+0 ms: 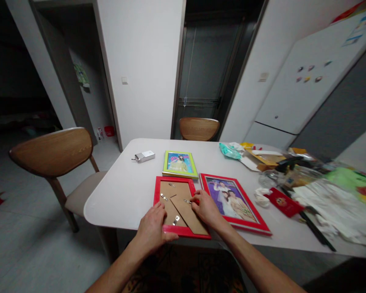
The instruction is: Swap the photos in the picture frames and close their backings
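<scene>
A red picture frame point(157, 191) lies face down near the table's front edge, its brown backing board point(171, 211) showing. Small metal clips point(176, 220) sit around the board. My left hand point(152, 223) grips the frame's near left side, fingers over the left edge and thumb along the front edge. With bent fingers, my right hand point(205, 206) pinches at the metal clip point(187, 201) on the right side; the fingertips partly hide it. Close by on the right, a second red frame point(264, 228) with a wedding photo lies face up. Behind is a yellow-green frame point(195, 172) with a photo.
A small silvery box-like device point(144, 156) lies at the back left of the white table point(118, 195). Teal plastic packaging point(229, 151), a red envelope point(283, 202), crumpled tissue point(262, 197) and other clutter fill the right side. Wooden chairs stand left point(53, 150) and behind point(199, 128).
</scene>
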Tool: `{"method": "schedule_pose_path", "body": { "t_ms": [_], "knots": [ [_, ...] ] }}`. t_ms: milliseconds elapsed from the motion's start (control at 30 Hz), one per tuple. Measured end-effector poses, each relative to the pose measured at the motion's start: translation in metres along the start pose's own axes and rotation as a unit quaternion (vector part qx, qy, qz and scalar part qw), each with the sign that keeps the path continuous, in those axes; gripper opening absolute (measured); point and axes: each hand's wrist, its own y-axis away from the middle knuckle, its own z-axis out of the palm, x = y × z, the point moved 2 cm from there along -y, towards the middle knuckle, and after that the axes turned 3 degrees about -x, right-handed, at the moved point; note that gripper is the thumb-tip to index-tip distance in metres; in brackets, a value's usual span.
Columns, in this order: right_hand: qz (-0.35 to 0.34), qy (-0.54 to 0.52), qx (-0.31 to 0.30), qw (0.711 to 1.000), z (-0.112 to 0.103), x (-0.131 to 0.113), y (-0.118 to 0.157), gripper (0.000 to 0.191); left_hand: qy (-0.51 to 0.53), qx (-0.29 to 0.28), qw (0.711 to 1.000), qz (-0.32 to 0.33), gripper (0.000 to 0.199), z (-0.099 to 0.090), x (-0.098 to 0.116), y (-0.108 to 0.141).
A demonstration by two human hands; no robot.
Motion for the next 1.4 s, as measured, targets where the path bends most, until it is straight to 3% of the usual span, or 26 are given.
{"method": "schedule_pose_path", "body": {
  "t_ms": [133,267,367,633,800,1000,1267,1333,1400],
  "knots": [
    [-0.092,-0.014,0.056,0.994,0.003,-0.018,0.018,0.024,0.012,-0.002,1.000,0.005,0.060,0.001,-0.002,0.001],
    [-0.230,-0.037,-0.009,0.972,0.005,-0.047,0.039,0.021,0.027,0.007,1.000,0.013,0.054,0.003,-0.005,0.002],
    [-0.261,-0.022,-0.046,0.964,0.001,-0.059,0.046,0.018,0.044,0.009,0.999,0.011,0.052,0.003,-0.005,0.001],
    [-0.256,-0.039,-0.069,0.963,0.001,-0.053,0.042,0.022,0.064,-0.003,0.998,0.003,0.052,-0.001,-0.005,0.001],
    [-0.177,-0.060,-0.040,0.982,0.017,-0.053,0.005,0.027,0.086,-0.001,0.996,0.000,0.047,0.000,-0.006,0.002],
    [-0.154,0.051,-0.055,0.985,0.037,-0.066,-0.032,0.025,0.089,-0.003,0.996,0.014,0.044,0.000,-0.008,0.002],
    [-0.222,0.074,-0.069,0.970,0.045,-0.068,-0.027,0.022,0.096,-0.008,0.995,0.011,0.042,-0.001,-0.007,0.004],
    [-0.209,0.054,-0.076,0.974,0.041,-0.065,-0.031,0.022,0.097,-0.008,0.995,0.014,0.042,0.000,-0.008,0.004],
    [-0.152,0.031,-0.060,0.986,0.035,-0.058,-0.039,0.024,0.094,-0.011,0.995,0.013,0.041,0.000,-0.009,0.005]
  ]
}}
